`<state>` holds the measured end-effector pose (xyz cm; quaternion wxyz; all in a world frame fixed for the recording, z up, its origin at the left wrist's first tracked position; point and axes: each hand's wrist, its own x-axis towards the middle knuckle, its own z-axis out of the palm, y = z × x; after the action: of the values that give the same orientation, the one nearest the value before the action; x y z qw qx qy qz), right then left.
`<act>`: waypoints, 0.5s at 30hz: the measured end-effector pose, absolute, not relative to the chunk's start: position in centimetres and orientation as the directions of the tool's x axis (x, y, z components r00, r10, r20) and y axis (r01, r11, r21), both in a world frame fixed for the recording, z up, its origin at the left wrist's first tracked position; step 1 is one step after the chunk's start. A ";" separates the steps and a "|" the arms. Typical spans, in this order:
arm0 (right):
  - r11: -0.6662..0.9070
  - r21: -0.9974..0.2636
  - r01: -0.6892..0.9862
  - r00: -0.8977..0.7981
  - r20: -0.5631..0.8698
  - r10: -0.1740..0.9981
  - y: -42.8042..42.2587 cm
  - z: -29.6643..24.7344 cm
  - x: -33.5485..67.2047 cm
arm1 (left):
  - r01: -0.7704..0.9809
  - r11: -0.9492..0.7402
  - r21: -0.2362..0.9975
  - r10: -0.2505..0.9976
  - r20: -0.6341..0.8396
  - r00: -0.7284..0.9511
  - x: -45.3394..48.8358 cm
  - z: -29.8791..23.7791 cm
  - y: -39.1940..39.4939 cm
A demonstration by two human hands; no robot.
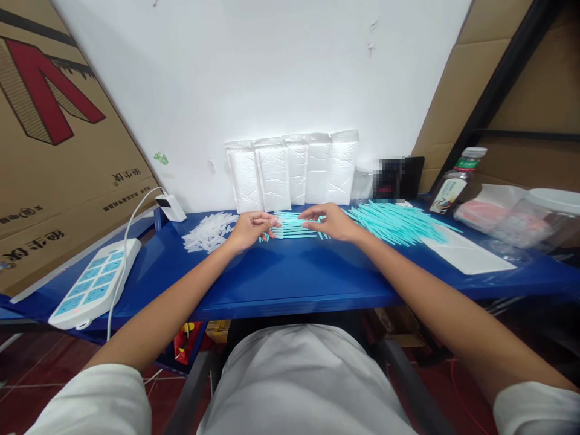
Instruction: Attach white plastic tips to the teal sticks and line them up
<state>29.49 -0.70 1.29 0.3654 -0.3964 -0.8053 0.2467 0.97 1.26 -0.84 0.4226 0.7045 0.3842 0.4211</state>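
A row of slim, straight turquoise sticks (296, 232) lies on the glossy blue worktop (290, 278), side by side, their lengths running left to right. At the left end of the row is the bare left hand (249, 231), its thumb and index finger bent toward each other with their tips almost meeting; whether anything is caught between them cannot be told. At the right end of the row the bare right hand (333, 222) reaches in over the sticks, fingers curved, thumb and forefinger a little apart at the tips; it cannot be made out whether they grip a stick or only touch one.

Left of the row, just beyond the left hand, is a loose heap of short, translucent white strips (208, 232). To its right, past the right hand, spreads a much larger tangled pile of turquoise sticks (394, 223), partly over a flat white rectangular sheet (469, 251). Directly behind the row, padded white envelopes (274, 175) stand upright against the wall. Well to the left of the row lies a long white power strip with light-blue socket panels (97, 281); well to its right stands a dark, white-capped bottle (455, 181).
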 end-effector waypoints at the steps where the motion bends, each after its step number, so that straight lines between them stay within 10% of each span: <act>1: 0.563 -0.688 0.458 -0.420 0.391 0.819 -0.7 1.3 29.5 | 0.182 -0.345 0.921 0.897 0.267 0.351 1.0 -0.8 1.2; 15: 0.578 -0.679 0.451 -0.418 0.411 0.810 -0.8 1.3 29.4 | 0.195 -0.349 0.917 0.892 0.262 0.368 1.1 -0.9 0.9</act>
<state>29.38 -0.83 1.32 0.3716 -0.3907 -0.8069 0.2410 1.12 0.89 -0.89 0.4232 0.7106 0.3824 0.4120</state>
